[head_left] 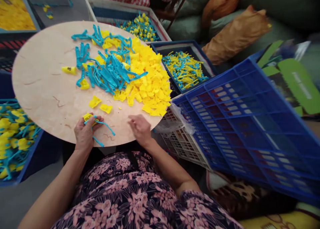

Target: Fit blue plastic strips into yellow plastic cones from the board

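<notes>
My left hand is closed around a small yellow plastic piece and thin blue plastic strips at the near edge of a round wooden board. My right hand rests on the board's near right edge, blurred, with its fingers curled and nothing plainly in them. Two loose yellow pieces lie just beyond my left hand. A large pile of yellow pieces and a tangle of blue strips cover the far right of the board.
A tilted blue crate stands at the right over a white crate. Bins of assembled yellow-and-blue parts sit at the left, back and right. Brown bags lie beyond.
</notes>
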Tool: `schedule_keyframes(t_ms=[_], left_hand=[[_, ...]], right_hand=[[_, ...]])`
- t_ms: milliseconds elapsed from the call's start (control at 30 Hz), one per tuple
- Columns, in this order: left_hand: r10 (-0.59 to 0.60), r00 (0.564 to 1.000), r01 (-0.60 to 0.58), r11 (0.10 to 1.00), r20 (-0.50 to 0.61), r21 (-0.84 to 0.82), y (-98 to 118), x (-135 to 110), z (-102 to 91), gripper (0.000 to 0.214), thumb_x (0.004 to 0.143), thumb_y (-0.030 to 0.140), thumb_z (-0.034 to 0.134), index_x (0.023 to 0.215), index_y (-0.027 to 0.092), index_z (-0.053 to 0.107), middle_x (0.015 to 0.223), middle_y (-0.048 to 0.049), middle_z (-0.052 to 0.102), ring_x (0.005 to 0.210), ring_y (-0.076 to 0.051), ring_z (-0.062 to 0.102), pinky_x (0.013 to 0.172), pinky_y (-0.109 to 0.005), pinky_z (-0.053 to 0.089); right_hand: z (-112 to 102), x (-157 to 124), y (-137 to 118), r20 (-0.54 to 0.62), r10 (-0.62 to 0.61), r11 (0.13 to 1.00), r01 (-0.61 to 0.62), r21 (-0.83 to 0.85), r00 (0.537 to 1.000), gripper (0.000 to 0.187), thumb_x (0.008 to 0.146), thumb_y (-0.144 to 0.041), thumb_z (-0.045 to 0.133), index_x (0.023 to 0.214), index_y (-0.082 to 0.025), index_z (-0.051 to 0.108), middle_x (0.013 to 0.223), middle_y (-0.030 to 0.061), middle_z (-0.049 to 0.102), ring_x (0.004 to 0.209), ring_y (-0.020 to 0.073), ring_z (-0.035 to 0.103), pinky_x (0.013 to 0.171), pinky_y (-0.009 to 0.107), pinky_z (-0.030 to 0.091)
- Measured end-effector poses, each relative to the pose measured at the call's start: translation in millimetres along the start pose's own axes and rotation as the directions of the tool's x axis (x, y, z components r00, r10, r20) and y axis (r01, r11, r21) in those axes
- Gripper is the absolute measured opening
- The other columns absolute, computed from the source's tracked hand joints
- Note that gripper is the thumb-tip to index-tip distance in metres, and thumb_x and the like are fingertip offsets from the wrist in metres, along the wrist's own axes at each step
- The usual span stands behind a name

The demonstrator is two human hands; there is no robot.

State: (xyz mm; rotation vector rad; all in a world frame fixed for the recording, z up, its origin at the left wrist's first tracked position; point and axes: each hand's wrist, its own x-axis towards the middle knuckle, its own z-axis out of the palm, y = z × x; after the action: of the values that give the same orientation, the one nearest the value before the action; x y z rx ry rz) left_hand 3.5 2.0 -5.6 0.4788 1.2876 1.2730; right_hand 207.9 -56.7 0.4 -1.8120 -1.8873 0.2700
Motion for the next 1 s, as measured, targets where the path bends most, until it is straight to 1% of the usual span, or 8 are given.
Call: schedule_keyframes(t_ms=[67,133,233,333,533,767,867,1000], left_hand=[[-0.015,1.0,0.015,1.0,0.007,0.01,1,-1,-0.5,0.037,0.061,0.029,0.077,0.091,0.015,0.063,0.073,-0.0016,0.072,0.067,-0.018,0.07,0.069,-0.033,0.059],[-0.026,1.0,0.026,0.999,0.007,0.018,3,-1,-0.3,0.034,0.063,0.027,0.076,0.092,0.015,0.063,0.074,-0.0018,0.072,0.068,-0.017,0.071,0.069,-0.031,0.059],[-0.042,0.999,0.042,0.999,-0.001,0.025,5,-2,0.6,0.032,0.064,0.025,0.076,0.092,0.014,0.063,0.073,-0.0021,0.072,0.068,-0.017,0.071,0.067,-0.028,0.059],[-0.048,0.999,0.048,0.999,0.005,0.018,6,-2,1.7,0.031,0.065,0.024,0.076,0.092,0.014,0.064,0.073,-0.0023,0.073,0.068,-0.016,0.071,0.065,-0.026,0.059],[-0.047,0.999,0.047,0.999,-0.008,0.02,6,-3,3.7,0.029,0.066,0.022,0.076,0.092,0.014,0.064,0.073,-0.002,0.073,0.068,-0.016,0.072,0.064,-0.025,0.059],[-0.039,0.999,0.039,0.999,-0.007,0.034,6,-2,3.1,0.03,0.065,0.023,0.076,0.091,0.015,0.064,0.073,-0.002,0.073,0.068,-0.017,0.072,0.066,-0.026,0.059],[-0.035,0.999,0.034,0.999,0.004,0.032,6,-2,2.6,0.033,0.063,0.025,0.077,0.091,0.015,0.063,0.073,-0.0019,0.073,0.068,-0.017,0.072,0.065,-0.025,0.059],[-0.031,0.999,0.031,0.999,0.017,0.026,5,-1,1.5,0.037,0.061,0.027,0.078,0.091,0.015,0.063,0.072,-0.002,0.073,0.067,-0.017,0.071,0.064,-0.027,0.058]], right_hand=[[-15,-10,41,-0.324,0.142,0.987,-0.156,-0.02,0.935,0.041,0.102,-0.038,0.032,0.119,-0.02,0.064,0.112,0.0139,0.064,0.114,0.0243,0.056,0.1,0.042,0.045],[-22,-11,83,-0.497,0.264,0.951,-0.31,-0.011,0.827,0.048,0.101,-0.041,0.027,0.132,-0.017,0.055,0.129,0.0192,0.053,0.128,0.0281,0.046,0.104,0.049,0.04],[-19,4,130,-0.528,0.413,0.88,-0.474,0.023,0.742,0.058,0.1,-0.048,0.022,0.141,-0.014,0.046,0.146,0.0226,0.039,0.14,0.0302,0.033,0.11,0.056,0.031],[-12,30,153,-0.488,0.539,0.811,-0.58,0.079,0.687,0.061,0.099,-0.051,0.024,0.142,-0.015,0.047,0.15,0.0237,0.036,0.143,0.0326,0.028,0.11,0.061,0.028],[2,67,146,-0.355,0.568,0.772,-0.63,-0.083,0.742,0.054,0.098,-0.046,0.035,0.142,-0.018,0.048,0.151,0.0212,0.038,0.145,0.0321,0.028,0.11,0.061,0.03],[31,88,114,-0.326,0.573,0.792,-0.61,-0.016,0.752,0.07,0.097,-0.056,0.028,0.153,-0.013,0.029,0.158,0.0229,0.025,0.148,0.0333,0.02,0.112,0.059,0.026],[25,86,111,-0.261,0.555,0.82,-0.573,0.01,0.79,0.067,0.098,-0.056,0.029,0.152,-0.016,0.032,0.156,0.0206,0.032,0.147,0.0313,0.025,0.113,0.057,0.026],[-7,72,120,-0.224,0.454,0.89,-0.449,0.079,0.862,0.054,0.1,-0.049,0.029,0.138,-0.017,0.051,0.142,0.0161,0.053,0.135,0.0255,0.044,0.112,0.048,0.034]])
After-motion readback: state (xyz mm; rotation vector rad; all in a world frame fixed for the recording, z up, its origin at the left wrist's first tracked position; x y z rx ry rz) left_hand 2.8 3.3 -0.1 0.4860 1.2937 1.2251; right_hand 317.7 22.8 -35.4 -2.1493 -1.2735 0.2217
